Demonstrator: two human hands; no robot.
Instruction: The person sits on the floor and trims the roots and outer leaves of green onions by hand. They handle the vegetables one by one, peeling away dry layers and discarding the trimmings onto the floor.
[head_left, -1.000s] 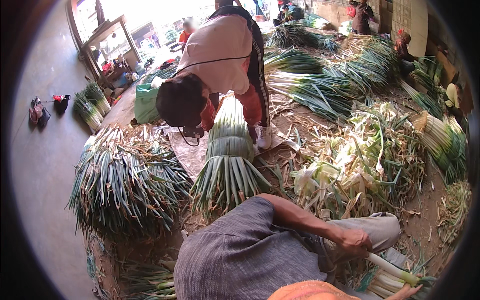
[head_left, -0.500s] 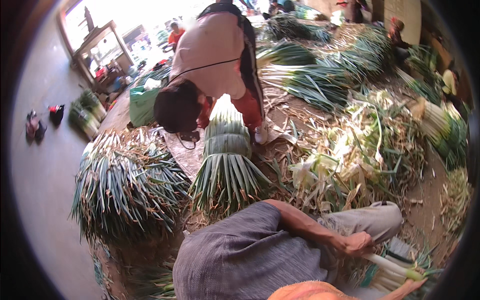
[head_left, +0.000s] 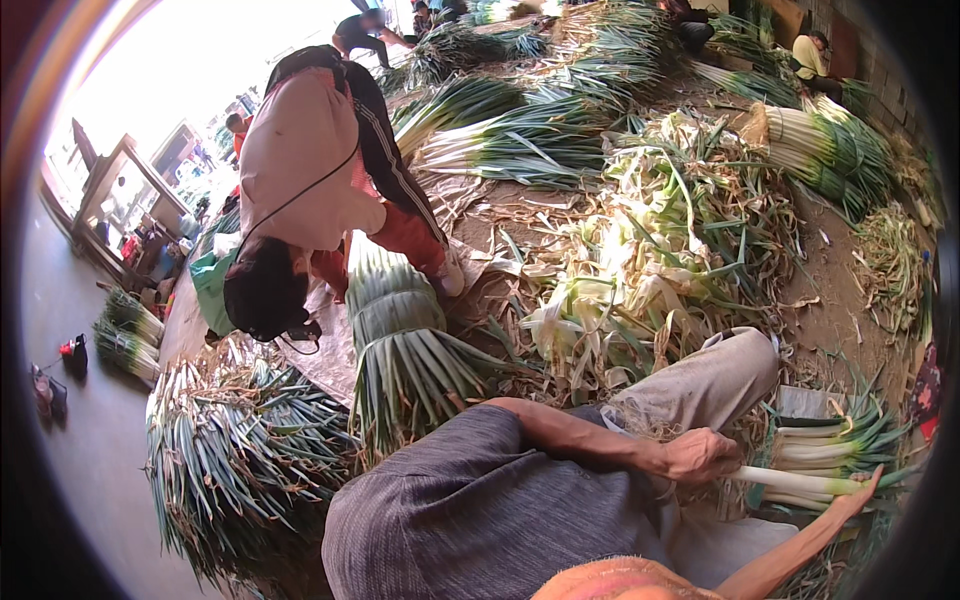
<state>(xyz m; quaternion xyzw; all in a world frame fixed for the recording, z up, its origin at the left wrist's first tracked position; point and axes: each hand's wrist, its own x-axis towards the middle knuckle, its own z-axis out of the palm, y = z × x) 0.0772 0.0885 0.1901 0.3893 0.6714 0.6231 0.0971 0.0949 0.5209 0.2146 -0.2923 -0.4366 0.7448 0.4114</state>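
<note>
Neither my left hand nor my right hand is in view. Closest to me, a seated person in a grey shirt and an orange cap is seen from above. One of that person's hands grips the white end of a long green onion; the other hand is at its greener part. More green onions lie just beyond the stalk. Farther off, a person in a pale top bends over a large tied bundle of green onions, both hands mostly hidden.
A heap of peeled leaves covers the middle ground. At left stands a thick green onion bundle beside smooth grey floor. More bundles lie at the back, others at right. Several people sit or stoop farther away.
My view has swung right, so the scene sits farther left. The seated person's far hand, formerly at the frame's lower edge, now shows more fully on the green onion.
</note>
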